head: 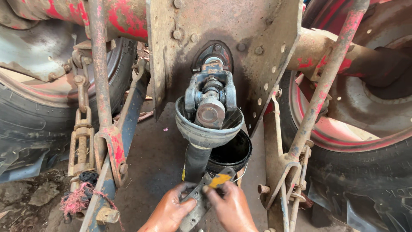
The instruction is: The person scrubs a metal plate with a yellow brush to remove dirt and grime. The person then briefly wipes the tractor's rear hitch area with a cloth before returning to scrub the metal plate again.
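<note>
I see left hand (171, 210) and right hand (231, 208) both clamped on a greasy tool (206, 193) below the drive shaft (198, 161); slick fingers risk slipping.

Both wrists run off the bottom edge. Below the fingers (189, 202), the lower end of the grey strip (195, 210) is cut off too; I can't tell its length. Above the fingers, the black tub (234, 154) sits half hidden behind the shaft guard (206, 133). Far right of the fingers, the tyre (369, 189) is cropped.
</note>
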